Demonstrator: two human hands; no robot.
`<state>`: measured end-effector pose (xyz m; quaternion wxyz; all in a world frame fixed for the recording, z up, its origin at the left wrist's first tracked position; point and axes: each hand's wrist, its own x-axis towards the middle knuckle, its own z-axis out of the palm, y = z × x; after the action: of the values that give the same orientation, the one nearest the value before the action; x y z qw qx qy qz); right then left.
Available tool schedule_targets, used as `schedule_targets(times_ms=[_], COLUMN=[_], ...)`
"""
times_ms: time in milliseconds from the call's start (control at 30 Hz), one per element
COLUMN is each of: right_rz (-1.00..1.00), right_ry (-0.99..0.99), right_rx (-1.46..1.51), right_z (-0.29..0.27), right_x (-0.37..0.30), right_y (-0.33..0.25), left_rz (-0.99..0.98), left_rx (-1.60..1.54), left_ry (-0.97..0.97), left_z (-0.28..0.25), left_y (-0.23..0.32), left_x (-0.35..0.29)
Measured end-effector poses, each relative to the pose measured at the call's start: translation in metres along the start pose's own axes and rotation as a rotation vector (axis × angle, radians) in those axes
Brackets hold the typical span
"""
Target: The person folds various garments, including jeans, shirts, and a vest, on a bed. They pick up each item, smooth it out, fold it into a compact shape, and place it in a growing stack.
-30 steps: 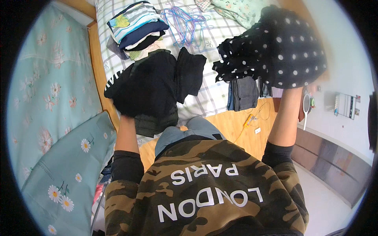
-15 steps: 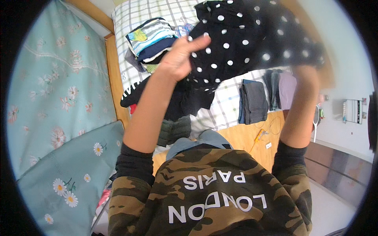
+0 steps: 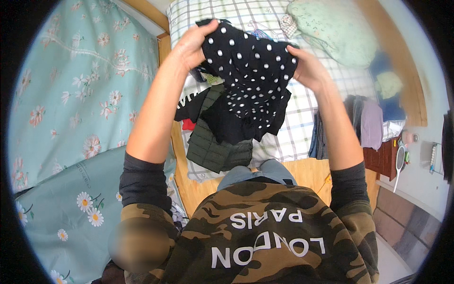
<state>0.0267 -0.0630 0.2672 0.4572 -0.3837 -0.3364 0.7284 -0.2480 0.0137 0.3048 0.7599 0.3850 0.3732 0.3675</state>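
Between my two hands hangs a black garment with white polka dots [image 3: 255, 66], its upper edge stretched sideways and its lower part bunched. My left hand [image 3: 193, 46] pinches its left corner, thumb on top. At the other corner my right hand [image 3: 306, 68] grips the cloth, thumb toward me; its fingers are partly behind the fabric. Plain black cloth [image 3: 227, 124] shows under and around the hanging part. Below that lies a dark green quilted garment [image 3: 208, 146] on the near edge of the bed [image 3: 298, 123]. A black piece with white lettering [image 3: 189, 106] and a bit of red cloth [image 3: 188, 124] stick out at left.
Folded trousers [image 3: 320, 142] and a lilac folded garment [image 3: 372, 123] lie along the bed's right side. A pale green pillow [image 3: 336, 33] is at the far right. A flowered teal cover [image 3: 90, 94] fills the left. A white racket [image 3: 399, 163] stands by the right wall.
The polka-dot garment has swung from the upper right to the middle and is now stretched between both hands. My right hand has come inward; the green quilted garment and pillow show more.
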Motion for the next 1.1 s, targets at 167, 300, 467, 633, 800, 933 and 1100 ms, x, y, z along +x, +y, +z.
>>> schedule_targets(times_ms=[167,300,467,633,800,933,1100], right_rz=[-0.119,-0.193,-0.181,-0.120,0.317,0.230,0.039], right_ry=[-0.286,-0.069,0.058,-0.075,0.196,0.211,-0.027], right_rx=[0.137,0.028,-0.151,0.037,0.166,0.120,-0.048], right_z=[0.010,0.032,0.052,0.045,0.032,0.047,0.058], right_x=[0.023,0.028,0.033,0.031,0.061,0.153,0.261], right_y=[-0.074,-0.107,-0.114,-0.057,-0.013,-0.019,-0.053], left_rz=[0.259,0.160,0.130,0.148,0.099,-0.019,0.295], left_rx=[-0.059,0.093,-0.132,0.032,0.415,0.193,0.057], left_ry=[-0.101,-0.077,-0.257,-0.165,0.229,0.214,0.162], left_z=[0.004,0.022,0.041,0.045,-0.003,-0.050,-0.112], left_y=[0.052,0.071,0.091,0.040,-0.013,0.010,0.070], left_x=[-0.001,0.008,0.027,0.014,0.020,0.081,0.132])
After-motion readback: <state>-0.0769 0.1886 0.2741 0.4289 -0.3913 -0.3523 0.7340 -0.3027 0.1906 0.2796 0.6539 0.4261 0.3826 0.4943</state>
